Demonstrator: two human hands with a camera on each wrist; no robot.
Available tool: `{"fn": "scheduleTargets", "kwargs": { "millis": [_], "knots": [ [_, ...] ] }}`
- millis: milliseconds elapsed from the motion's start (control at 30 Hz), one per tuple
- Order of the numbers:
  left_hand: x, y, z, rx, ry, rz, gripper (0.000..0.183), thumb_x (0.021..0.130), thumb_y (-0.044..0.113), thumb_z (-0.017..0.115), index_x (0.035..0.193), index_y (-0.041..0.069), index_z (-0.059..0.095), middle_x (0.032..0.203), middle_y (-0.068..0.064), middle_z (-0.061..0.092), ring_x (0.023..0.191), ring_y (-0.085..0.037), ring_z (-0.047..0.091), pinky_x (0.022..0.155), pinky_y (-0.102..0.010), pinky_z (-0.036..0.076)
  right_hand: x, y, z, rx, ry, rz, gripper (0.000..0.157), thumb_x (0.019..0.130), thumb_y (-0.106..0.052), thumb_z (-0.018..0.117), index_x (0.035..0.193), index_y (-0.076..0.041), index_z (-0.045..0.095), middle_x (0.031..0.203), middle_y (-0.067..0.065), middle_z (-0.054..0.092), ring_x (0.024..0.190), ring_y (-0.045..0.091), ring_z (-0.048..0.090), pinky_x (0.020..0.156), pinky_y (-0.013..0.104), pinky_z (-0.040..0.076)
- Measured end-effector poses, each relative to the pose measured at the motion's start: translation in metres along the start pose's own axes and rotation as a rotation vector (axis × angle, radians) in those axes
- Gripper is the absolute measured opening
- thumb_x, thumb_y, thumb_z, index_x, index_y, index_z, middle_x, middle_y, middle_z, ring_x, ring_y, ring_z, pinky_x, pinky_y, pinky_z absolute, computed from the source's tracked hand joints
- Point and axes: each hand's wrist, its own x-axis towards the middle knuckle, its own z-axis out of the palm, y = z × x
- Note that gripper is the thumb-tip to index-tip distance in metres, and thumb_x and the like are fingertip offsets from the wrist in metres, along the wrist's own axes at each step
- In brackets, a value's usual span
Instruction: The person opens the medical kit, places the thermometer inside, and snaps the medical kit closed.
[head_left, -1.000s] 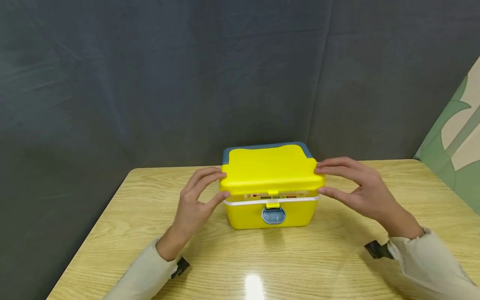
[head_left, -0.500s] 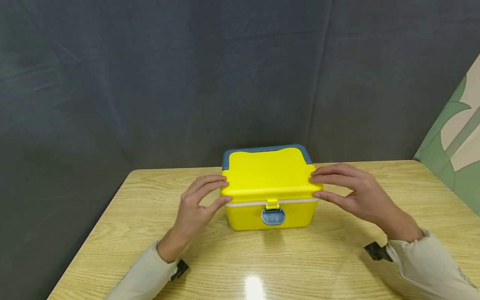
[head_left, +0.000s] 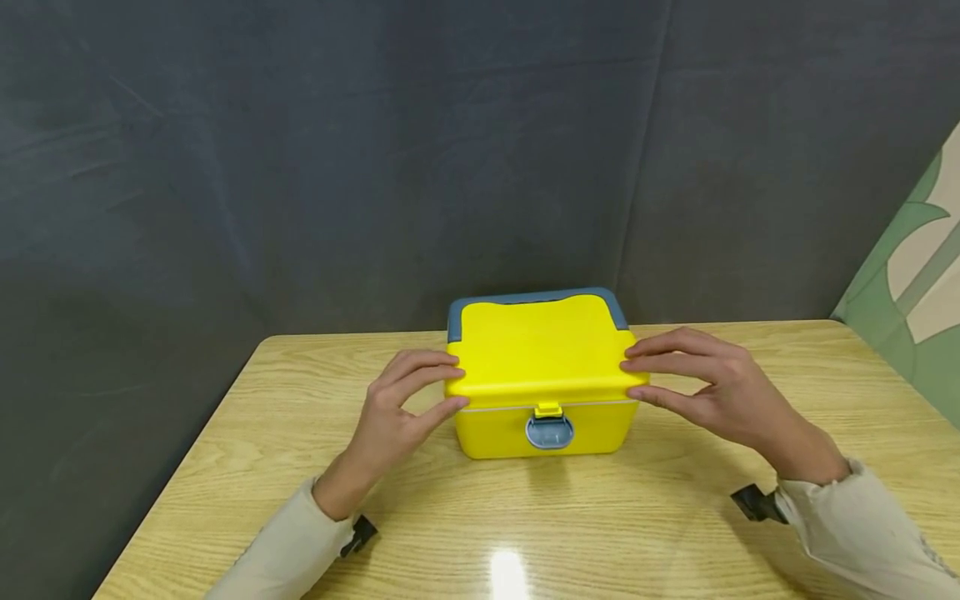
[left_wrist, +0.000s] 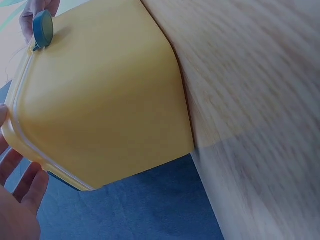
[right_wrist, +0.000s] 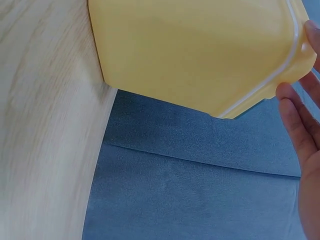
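A yellow plastic storage box (head_left: 495, 435) stands on the table, with its yellow lid (head_left: 543, 350) down on the rim and a thin white line along the seam. A blue-grey handle (head_left: 454, 322) lies folded at the back of the lid. At the front, a blue-grey latch (head_left: 550, 433) juts outward below a small yellow tab (head_left: 548, 409). My left hand (head_left: 396, 410) holds the lid's left end, thumb at the front corner and fingertips on the side. Likewise, my right hand (head_left: 712, 385) holds the right end. Whatever the box contains is hidden.
The light wooden table (head_left: 630, 525) extends around the box. Close behind its back edge hangs a dark grey curtain (head_left: 450, 150). A wall with a green leaf pattern (head_left: 892, 267) stands at the right. Black straps sit at both sleeve cuffs.
The lid has come down from slightly raised to flush on the box, hiding the labelled strip seen inside before. Both hands moved down with it and keep their places at its ends.
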Motion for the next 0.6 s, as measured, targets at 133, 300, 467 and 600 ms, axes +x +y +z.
{"fn": "scheduleTargets", "kwargs": {
  "millis": [133, 300, 467, 600],
  "knots": [
    [0.001, 0.0, 0.0, 0.031, -0.007, 0.046, 0.027, 0.082, 0.016, 0.083, 0.108, 0.011, 0.075, 0.115, -0.006, 0.068, 0.111, -0.022, 0.058, 0.1, -0.026, 0.047, 0.003, -0.002, -0.001, -0.016, -0.012, -0.022, 0.042, 0.091, -0.05, 0.065, 0.101, -0.012, 0.079, 0.102, 0.005, 0.073, 0.102, 0.006, 0.062, 0.099, 0.005, 0.041],
    [0.003, 0.002, 0.003, 0.082, 0.005, 0.126, 0.023, 0.084, 0.018, 0.081, 0.105, 0.01, 0.075, 0.111, -0.006, 0.067, 0.11, -0.024, 0.057, 0.102, -0.026, 0.046, 0.009, -0.007, 0.002, -0.027, -0.024, -0.085, 0.036, 0.094, -0.044, 0.066, 0.103, -0.011, 0.078, 0.101, 0.004, 0.073, 0.1, 0.014, 0.06, 0.104, 0.01, 0.039],
    [0.006, 0.007, 0.009, 0.118, 0.0, 0.188, 0.024, 0.082, 0.015, 0.083, 0.104, 0.009, 0.075, 0.107, -0.006, 0.068, 0.108, -0.024, 0.058, 0.104, -0.025, 0.046, 0.013, -0.017, 0.008, -0.052, -0.039, -0.099, 0.035, 0.097, -0.043, 0.061, 0.105, -0.013, 0.078, 0.101, 0.002, 0.072, 0.099, 0.017, 0.06, 0.107, 0.012, 0.037],
    [0.01, 0.01, 0.013, 0.169, -0.013, 0.212, 0.024, 0.081, 0.016, 0.083, 0.103, 0.009, 0.075, 0.105, -0.005, 0.068, 0.106, -0.022, 0.059, 0.101, -0.026, 0.049, 0.015, -0.027, 0.013, -0.108, -0.061, -0.054, 0.04, 0.099, -0.048, 0.055, 0.107, -0.015, 0.076, 0.103, -0.001, 0.071, 0.099, 0.017, 0.06, 0.105, 0.01, 0.036]
  ]
}}
